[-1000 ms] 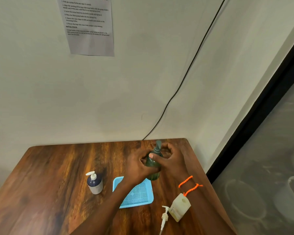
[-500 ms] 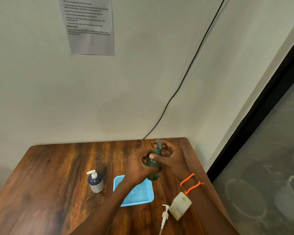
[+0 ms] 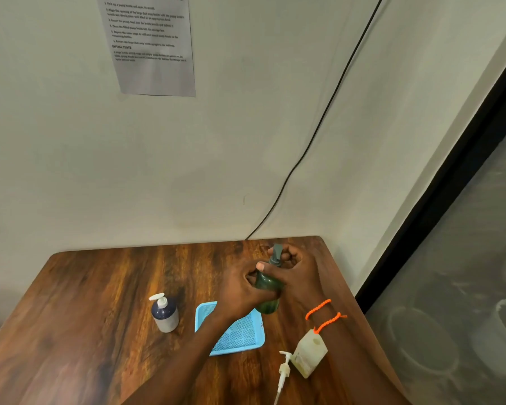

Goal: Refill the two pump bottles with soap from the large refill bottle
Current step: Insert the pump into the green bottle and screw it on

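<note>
Green pump bottle [image 3: 268, 290] mostly hidden: left hand [image 3: 240, 290] grasps its rounded body, right hand [image 3: 300, 277] fingers curl round the pump neck. Loose white pump [image 3: 283, 371] tube cut off near edge.

Wooden table [image 3: 100, 287]: dark pump bottle [image 3: 164, 314], blue tray [image 3: 240, 336], pale open bottle [image 3: 308, 356], loose pump head [image 3: 284, 368].

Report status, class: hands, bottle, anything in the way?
Left hand grips green pump bottle body. Right hand grips its pump head. Bottle upright beside blue tray. Nothing in the way.
</note>
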